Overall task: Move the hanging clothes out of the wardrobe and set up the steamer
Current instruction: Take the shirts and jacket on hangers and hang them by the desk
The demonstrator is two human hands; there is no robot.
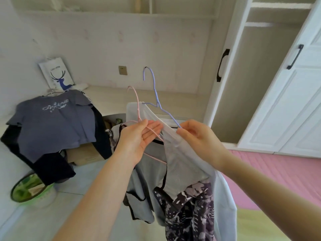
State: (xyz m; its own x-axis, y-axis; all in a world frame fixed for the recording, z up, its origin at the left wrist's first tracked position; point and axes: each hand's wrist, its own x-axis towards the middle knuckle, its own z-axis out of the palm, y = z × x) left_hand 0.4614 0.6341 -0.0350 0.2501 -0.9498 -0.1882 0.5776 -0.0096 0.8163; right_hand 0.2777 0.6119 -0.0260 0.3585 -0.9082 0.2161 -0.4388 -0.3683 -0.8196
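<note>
In front of me hang two garments on wire hangers. My left hand (139, 138) holds the pink hanger (136, 101) near its neck, thumb over the wire; a grey top with black trim (147, 173) hangs from it. My right hand (198, 136) pinches the white mesh garment (180, 162) at the shoulder of the purple-blue hanger (154, 87). A dark patterned garment (191, 211) dangles below both. The open wardrobe (257, 84) stands at the right, its visible compartment bare. No steamer shows in view.
A grey-blue T-shirt (55, 122) lies over dark clothes on a pile at the left, above a cardboard box (86, 155). A green basket (29, 190) sits on the floor. A wall socket (122, 70) and a deer-print bag (57, 73) are behind. The pink bed (278, 171) is at right.
</note>
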